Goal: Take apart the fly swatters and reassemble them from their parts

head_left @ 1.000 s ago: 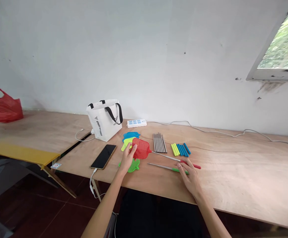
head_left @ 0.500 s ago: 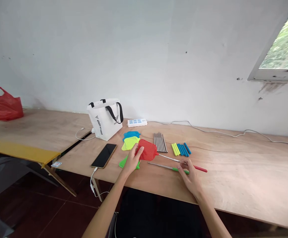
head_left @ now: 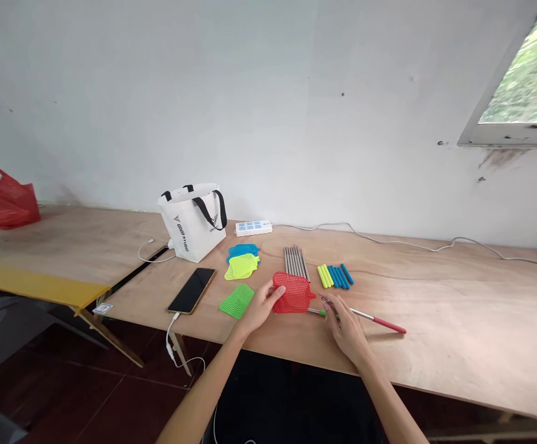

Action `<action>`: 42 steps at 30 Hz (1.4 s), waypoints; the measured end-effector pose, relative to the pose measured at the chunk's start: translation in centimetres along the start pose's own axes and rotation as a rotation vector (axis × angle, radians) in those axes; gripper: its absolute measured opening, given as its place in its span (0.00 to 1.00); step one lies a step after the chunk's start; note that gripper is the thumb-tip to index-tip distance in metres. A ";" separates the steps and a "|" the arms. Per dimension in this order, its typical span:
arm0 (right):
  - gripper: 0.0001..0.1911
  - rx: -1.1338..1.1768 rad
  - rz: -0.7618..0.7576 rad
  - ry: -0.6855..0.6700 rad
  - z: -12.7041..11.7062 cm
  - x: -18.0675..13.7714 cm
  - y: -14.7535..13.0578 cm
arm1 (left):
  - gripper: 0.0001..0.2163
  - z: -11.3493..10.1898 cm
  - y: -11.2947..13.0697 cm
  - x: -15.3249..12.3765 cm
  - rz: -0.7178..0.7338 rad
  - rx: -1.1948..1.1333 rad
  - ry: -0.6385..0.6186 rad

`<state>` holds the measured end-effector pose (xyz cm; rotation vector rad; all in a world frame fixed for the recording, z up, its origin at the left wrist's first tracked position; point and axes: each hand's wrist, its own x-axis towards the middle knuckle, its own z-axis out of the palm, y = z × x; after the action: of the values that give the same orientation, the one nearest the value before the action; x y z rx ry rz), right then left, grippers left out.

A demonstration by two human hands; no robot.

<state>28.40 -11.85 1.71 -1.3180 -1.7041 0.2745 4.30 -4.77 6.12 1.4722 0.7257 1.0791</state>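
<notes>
My left hand (head_left: 263, 303) pinches the edge of a red mesh fly swatter head (head_left: 292, 293). My right hand (head_left: 343, 322) is closed on a metal rod with a red grip (head_left: 389, 325); the rod's tip is a short gap from the head's neck. Beneath lies another rod with a green grip (head_left: 317, 312), partly hidden by my right hand. A green swatter head (head_left: 237, 301) rests left of my left hand, with yellow heads (head_left: 241, 266) and blue heads (head_left: 244, 250) farther back. Several bare metal rods (head_left: 297, 262) lie behind the red head.
Yellow grips (head_left: 324, 276) and blue grips (head_left: 341, 277) lie in a row. A phone (head_left: 192, 290) on a cable sits at left, near a white bag (head_left: 193, 225) and a power strip (head_left: 253, 228). A red plastic bag (head_left: 7, 200) stands on the other table.
The red head and its rod, joined half a second ago, are now apart. Both have shifted toward the right, the rod tilting more. The green head is uncovered.
</notes>
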 end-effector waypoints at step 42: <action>0.29 0.008 -0.128 -0.002 0.3 -0.2 0.6 | 0.23 -0.5 -0.3 0.1 -0.125 -0.003 -0.160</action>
<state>28.51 -11.67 1.08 -1.1978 -1.7786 0.2077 3.96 -4.46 5.82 1.4715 0.6926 0.8574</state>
